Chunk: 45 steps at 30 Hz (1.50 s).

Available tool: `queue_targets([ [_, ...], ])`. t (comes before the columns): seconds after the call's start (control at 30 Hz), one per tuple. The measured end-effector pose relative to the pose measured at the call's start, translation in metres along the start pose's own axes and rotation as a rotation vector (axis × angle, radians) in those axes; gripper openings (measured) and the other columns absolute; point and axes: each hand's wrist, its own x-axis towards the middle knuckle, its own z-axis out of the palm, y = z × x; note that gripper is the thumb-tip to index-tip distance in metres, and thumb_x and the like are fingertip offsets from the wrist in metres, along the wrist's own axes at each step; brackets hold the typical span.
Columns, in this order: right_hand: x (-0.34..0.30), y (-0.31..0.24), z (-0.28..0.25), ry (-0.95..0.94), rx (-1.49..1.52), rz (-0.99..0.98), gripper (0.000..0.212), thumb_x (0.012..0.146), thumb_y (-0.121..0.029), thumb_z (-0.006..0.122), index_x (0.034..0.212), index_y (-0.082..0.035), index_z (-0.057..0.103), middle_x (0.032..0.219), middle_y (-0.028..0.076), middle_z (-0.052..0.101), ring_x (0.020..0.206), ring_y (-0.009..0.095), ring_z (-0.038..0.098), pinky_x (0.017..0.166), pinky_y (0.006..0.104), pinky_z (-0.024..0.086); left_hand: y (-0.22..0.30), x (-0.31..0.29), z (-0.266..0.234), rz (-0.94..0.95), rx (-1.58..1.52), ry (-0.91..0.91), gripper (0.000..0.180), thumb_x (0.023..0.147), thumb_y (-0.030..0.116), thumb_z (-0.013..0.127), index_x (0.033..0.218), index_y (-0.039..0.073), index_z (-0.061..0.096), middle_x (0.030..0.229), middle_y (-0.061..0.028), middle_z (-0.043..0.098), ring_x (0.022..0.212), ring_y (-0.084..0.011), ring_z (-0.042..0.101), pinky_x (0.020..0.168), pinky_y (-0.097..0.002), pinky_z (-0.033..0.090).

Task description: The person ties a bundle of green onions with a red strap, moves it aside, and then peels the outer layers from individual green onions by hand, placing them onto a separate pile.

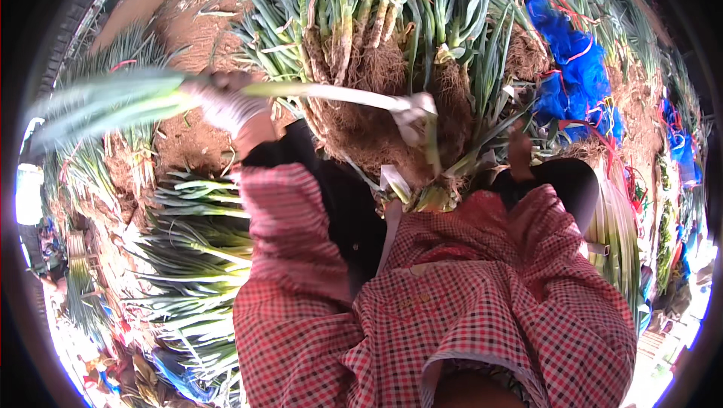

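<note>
My left hand (pixel 226 103), smeared by motion, is closed round a long leek (pixel 331 91) held out to the left. The leek's green leaves blur toward the left rim, and its pale stem points right, in front of a big rooted clump of leeks (pixel 361 54). At the stem's right end there is a whitish, partly peeled piece (pixel 416 118). My right hand (pixel 520 153) is low in shadow at the right, close to leek leaves and roots; its fingers do not show clearly.
Trimmed leeks (pixel 199 272) lie stacked at my left. Blue netting (pixel 572 61) with red strings rests among leeks at the right. A bundle of pale-stemmed leeks (pixel 614 235) is beside my right arm. Brown soil (pixel 203 35) shows at the upper left.
</note>
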Motion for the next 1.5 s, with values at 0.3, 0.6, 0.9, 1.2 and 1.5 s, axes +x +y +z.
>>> queue_targets([
  [0.3,0.063,-0.204,-0.033,0.282,-0.070,-0.513,0.042,0.069,-0.022,0.069,0.108,-0.010,0.057,0.110,0.004,0.056,0.104,0.020,0.050,0.090,0.0362,0.028,-0.016,0.012,-0.020,-0.098,0.004,-0.121,0.044,0.085,0.054,0.045,0.065,0.015,0.044,0.048,0.0047,0.038,0.039,-0.0100,0.033,0.038,-0.0259,0.030],
  [0.6,0.067,-0.243,-0.052,-0.772,0.394,-0.712,0.045,0.076,-0.014,0.063,0.118,-0.002,0.049,0.087,0.011,0.053,0.078,0.026,0.057,0.067,0.0341,0.045,-0.013,0.056,-0.046,-0.438,-0.081,-0.477,0.045,0.082,0.057,0.048,0.072,0.013,0.048,0.051,0.0077,0.038,0.041,-0.0064,0.032,0.041,-0.0230,0.029],
  [0.9,0.067,-0.294,-0.045,0.002,-0.081,-0.652,0.049,0.070,-0.045,0.066,0.108,-0.016,0.056,0.105,0.006,0.050,0.094,0.024,0.046,0.080,0.0382,0.034,-0.041,-0.008,-0.021,-0.342,-0.047,-0.264,0.041,0.082,0.052,0.053,0.083,0.011,0.044,0.059,0.0025,0.044,0.049,-0.0120,0.040,0.048,-0.0296,0.039],
  [1.2,0.084,-0.296,0.000,0.169,0.072,-0.619,0.009,0.066,-0.014,0.066,0.069,-0.010,0.059,0.067,0.006,0.053,0.069,0.026,0.052,0.066,0.0360,0.041,-0.055,-0.051,0.000,-0.276,0.098,-0.266,0.044,0.079,0.051,0.058,0.089,0.010,0.046,0.065,0.0026,0.045,0.057,-0.0124,0.043,0.057,-0.0317,0.044],
  [1.5,0.078,-0.307,0.005,0.199,0.058,-0.350,0.014,0.063,-0.013,0.065,0.066,-0.007,0.053,0.065,0.007,0.054,0.067,0.027,0.055,0.064,0.0392,0.040,-0.053,-0.048,0.002,-0.302,-0.055,-0.596,0.045,0.079,0.056,0.055,0.082,0.011,0.048,0.059,0.0029,0.042,0.047,-0.0111,0.036,0.051,-0.0298,0.037],
])
